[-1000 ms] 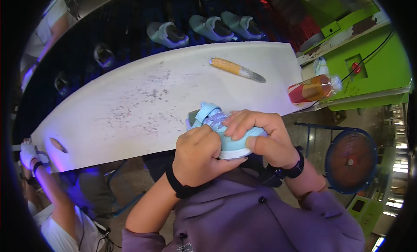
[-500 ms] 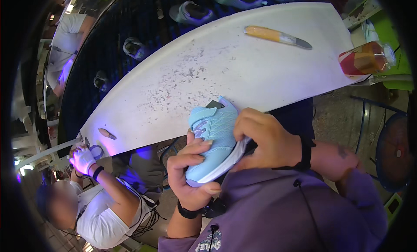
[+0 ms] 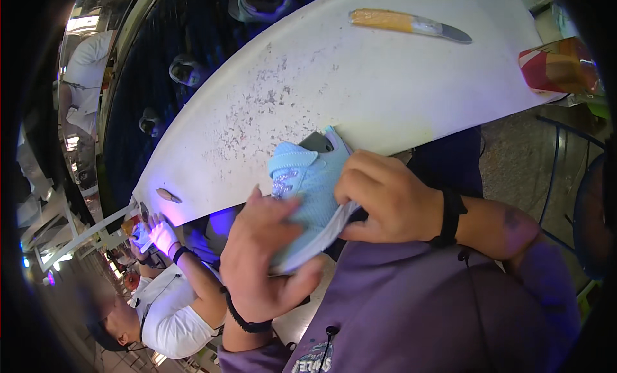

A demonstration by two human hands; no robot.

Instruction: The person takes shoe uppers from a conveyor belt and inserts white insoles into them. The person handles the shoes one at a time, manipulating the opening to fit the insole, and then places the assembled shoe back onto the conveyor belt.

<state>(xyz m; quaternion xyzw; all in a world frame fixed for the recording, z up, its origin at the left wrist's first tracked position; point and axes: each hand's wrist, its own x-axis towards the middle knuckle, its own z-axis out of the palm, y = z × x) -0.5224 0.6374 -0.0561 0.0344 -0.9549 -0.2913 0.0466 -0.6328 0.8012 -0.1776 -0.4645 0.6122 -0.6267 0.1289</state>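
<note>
A light blue shoe with a pale sole sits tilted between my hands at the table's near edge, its toe toward me. My right hand is closed on the sole edge along the shoe's right side, fingers bent and thumb below. Around the toe is my left hand, smeared by motion. Its fingers lie over the upper and its thumb is by the sole, so how firmly it holds is unclear. A dark grey piece shows in the shoe's opening.
The white table bears dark scraps and a knife with a yellowish handle. A red-and-orange container stands at its right end. Shoes lie on a dark surface beyond. A co-worker in white works at left.
My left hand has loosened and shifted left and up along the toe, now blurred. My right hand still grips the sole edge. The view has shifted; the co-worker's hands have moved.
</note>
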